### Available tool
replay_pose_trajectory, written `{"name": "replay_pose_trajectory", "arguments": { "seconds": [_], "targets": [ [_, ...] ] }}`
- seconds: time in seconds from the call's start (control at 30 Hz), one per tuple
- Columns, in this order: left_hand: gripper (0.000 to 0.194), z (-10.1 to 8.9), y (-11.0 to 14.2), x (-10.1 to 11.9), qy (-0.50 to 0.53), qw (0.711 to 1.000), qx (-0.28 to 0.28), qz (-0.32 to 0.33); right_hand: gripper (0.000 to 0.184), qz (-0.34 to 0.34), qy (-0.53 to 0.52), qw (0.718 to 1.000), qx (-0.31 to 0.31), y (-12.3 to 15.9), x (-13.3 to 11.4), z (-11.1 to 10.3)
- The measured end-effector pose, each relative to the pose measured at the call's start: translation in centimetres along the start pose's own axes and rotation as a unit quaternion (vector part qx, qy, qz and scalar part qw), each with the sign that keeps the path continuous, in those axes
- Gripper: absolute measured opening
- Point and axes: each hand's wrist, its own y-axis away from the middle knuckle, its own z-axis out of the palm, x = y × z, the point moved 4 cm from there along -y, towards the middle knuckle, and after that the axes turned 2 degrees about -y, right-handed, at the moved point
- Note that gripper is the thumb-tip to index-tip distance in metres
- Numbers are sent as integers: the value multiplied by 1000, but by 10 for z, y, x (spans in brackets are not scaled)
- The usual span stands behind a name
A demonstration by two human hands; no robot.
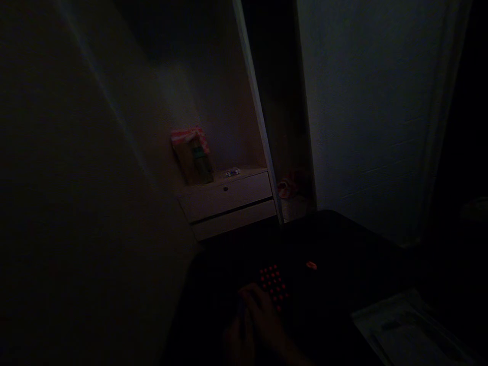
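Observation:
The scene is very dark. My left hand (239, 339) and my right hand (265, 316) are close together over a black surface (331, 300), low in the view. Fingers of both hands are bent around a small, dark, faintly bluish object (241, 307) whose kind I cannot make out. Just beyond my right hand lies a grid of small red dots (273, 284); whether they are printed, lit or separate pieces does not show. Farther right is a small orange-red piece (311, 265).
A pale drawer unit (244, 195) stands behind, bearing a box-like package with red on top (188, 157) and a small shiny item (232, 173). A flat, pale sheet or packet (404, 325) lies at lower right. Walls rise on the left and right.

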Motion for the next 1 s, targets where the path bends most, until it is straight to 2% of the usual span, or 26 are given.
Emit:
{"name": "replay_pose_trajectory", "arguments": {
  "seconds": [0.13, 0.27, 0.47, 0.8, 1.0],
  "targets": [
    [83, -1, -1, 0, -9, 1000, 29, 2, 24, -4, 3, 1000, 0, 1, -2, 0],
    [74, -2, 1, 5, 5, 999, 25, 21, 25, -1, -1, 1000, 0, 1, -2, -1],
    [73, -6, 2, 7, 8, 998, 54, 36, 25, -4, 0, 1000, -7, 1, -4, 0],
    [78, -1, 1, 1, 5, 999, 19, 32, 26, 2, -1, 1000, -2, 1, -3, 0],
    [77, -1, 1, -2, -26, 999, 23, 21, 25, -12, -5, 1000, -10, 2, -5, 1]
  ]
}}
